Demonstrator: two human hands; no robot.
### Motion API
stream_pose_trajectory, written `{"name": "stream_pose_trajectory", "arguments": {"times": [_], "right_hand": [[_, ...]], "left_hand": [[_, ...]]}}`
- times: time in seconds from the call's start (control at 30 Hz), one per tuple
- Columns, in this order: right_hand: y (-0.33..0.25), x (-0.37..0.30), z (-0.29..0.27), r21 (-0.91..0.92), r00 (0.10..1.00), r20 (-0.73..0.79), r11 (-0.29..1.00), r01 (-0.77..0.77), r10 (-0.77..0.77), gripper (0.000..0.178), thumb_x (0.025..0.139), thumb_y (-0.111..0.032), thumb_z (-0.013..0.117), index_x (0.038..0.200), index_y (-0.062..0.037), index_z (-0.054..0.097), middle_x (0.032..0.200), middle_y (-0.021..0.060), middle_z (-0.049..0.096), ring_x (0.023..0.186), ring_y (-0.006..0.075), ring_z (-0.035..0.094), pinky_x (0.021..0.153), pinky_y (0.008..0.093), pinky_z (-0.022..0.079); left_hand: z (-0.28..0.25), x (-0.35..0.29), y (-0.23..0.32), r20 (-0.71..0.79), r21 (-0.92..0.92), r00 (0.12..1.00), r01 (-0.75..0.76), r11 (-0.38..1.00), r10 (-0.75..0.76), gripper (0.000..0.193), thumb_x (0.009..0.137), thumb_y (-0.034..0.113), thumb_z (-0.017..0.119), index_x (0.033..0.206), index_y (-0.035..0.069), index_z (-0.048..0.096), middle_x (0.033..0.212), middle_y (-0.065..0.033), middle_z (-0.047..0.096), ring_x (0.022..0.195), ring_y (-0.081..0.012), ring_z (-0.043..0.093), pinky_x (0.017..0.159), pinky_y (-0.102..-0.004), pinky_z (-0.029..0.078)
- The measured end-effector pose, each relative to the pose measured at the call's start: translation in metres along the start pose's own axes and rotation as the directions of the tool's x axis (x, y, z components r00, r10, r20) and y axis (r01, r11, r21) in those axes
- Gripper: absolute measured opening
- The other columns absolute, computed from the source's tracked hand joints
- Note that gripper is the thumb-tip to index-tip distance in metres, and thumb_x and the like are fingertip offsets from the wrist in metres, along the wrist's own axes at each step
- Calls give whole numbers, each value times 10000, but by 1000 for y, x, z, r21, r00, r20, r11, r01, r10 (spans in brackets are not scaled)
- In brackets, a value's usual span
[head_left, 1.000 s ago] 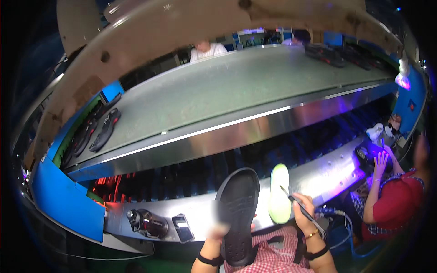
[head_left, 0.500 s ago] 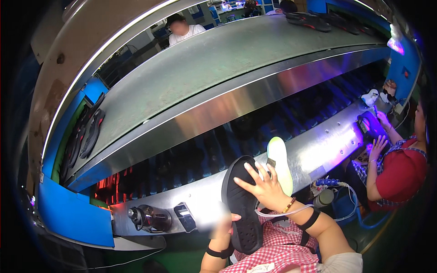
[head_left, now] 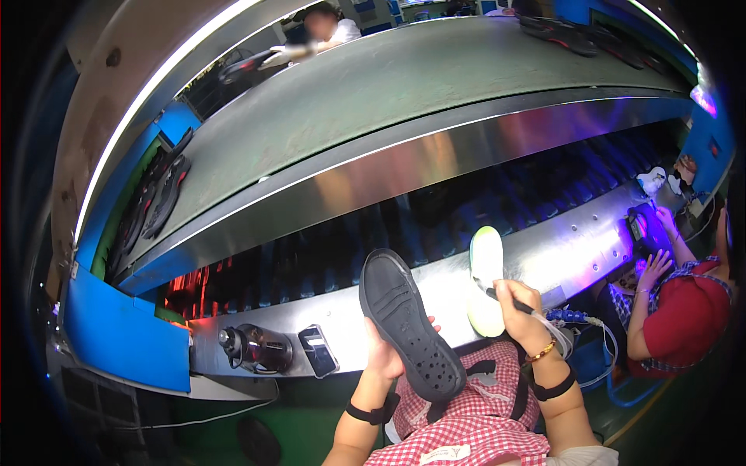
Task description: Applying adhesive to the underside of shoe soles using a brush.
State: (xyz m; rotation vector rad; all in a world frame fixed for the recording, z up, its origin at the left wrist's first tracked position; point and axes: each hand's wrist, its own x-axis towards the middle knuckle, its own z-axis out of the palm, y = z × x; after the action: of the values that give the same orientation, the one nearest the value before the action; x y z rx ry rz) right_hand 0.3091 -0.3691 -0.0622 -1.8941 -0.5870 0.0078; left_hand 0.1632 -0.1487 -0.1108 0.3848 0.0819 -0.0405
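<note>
A black shoe sole (head_left: pixel 412 330) stands tilted before me, its holed heel end down by my apron. My left hand (head_left: pixel 382 346) grips its left edge, with the thumb and fingers around it. My right hand (head_left: pixel 519 311) is closed around the black handle of what looks like a brush (head_left: pixel 513 304), with a pale tube (head_left: pixel 556 330) trailing from it past the wrist. The brush's tip points left, over a neon-yellow and white sole-shaped piece (head_left: pixel 487 252) lying on the metal ledge. That tip is too small to make out clearly.
On the ledge (head_left: pixel 435 287) stand a dark bottle (head_left: pixel 260 349) and a phone (head_left: pixel 318 351). Beyond runs a green conveyor belt (head_left: pixel 373 85) carrying dark soles (head_left: pixel 167 198) at its left end. A co-worker in red (head_left: pixel 680 303) works at the right; another person (head_left: pixel 334 29) is across the belt.
My right hand has left the sole's face and moved right, with the brush now in its fingers. The sole has shifted slightly and shows its upper face uncovered. The person across reaches out with a dark sole.
</note>
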Motion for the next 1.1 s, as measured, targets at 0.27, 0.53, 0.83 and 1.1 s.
{"name": "stream_pose_trajectory", "arguments": {"times": [0.27, 0.53, 0.83, 1.1], "right_hand": [[-8, -1, 12, 743, 935, 334, 578, -338, 118, 210, 878, 0, 623, 1078, 64, 630, 1039, 171, 679, 942, 198, 674, 831, 290, 555], [-7, 10, 44, 759, 875, 479, 466, -454, 73, 193, 848, 21, 646, 1040, 42, 650, 954, 119, 692, 808, 149, 652, 716, 281, 540], [-5, 23, 48, 688, 770, 621, 369, -624, 146, 194, 858, 31, 618, 1051, 32, 636, 922, 139, 674, 731, 162, 624, 613, 290, 536], [-16, 43, 55, 722, 918, 387, 592, -359, 84, 174, 842, -32, 680, 1015, -10, 679, 923, 62, 687, 875, 113, 627, 833, 250, 490]], "left_hand": [[6, 14, -13, 11, -44, 999, -52, 998, 52, 1102, 759, 872, 88, 1450, 44, 314, 1363, -266, 458, 1250, -427, 462, 1049, -545, 375], [15, 15, -22, 32, -111, 998, -48, 993, 51, 1095, 754, 879, 91, 1477, 77, 275, 1405, -262, 419, 1275, -442, 436, 1063, -546, 361], [19, 19, -25, 186, -79, 982, -15, 997, 30, 1108, 775, 867, 100, 1473, 20, 251, 1409, -251, 416, 1269, -433, 447, 1061, -535, 371], [30, 15, -27, 48, -54, 999, -3, 999, 5, 1000, 846, 798, 152, 1449, 15, 304, 1360, -239, 470, 1216, -415, 500, 1030, -516, 412]]}}
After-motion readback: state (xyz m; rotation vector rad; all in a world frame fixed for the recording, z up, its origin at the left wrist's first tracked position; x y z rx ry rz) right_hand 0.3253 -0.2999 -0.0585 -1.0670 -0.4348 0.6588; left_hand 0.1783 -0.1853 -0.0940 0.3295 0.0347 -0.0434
